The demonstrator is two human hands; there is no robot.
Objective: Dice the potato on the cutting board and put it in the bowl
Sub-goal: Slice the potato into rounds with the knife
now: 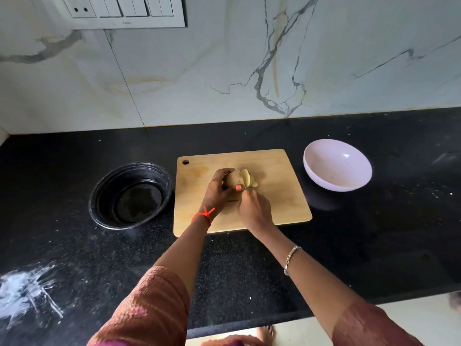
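Note:
A potato (233,179) lies on the wooden cutting board (279,193). My left hand (219,189) grips it, fingers curled over its top. Pale cut slices (247,179) lean off the potato's right end. My right hand (254,208) grips a knife (243,187) close to the slices; its handle is hidden in my fist and only a sliver of blade shows. The white bowl (336,166) stands to the right of the board with nothing in it.
A black round container (131,196) sits left of the board on the black granite counter (374,233). A marble wall with a switch panel (124,11) rises behind. White smears mark the counter at the near left. The counter's front edge runs under my arms.

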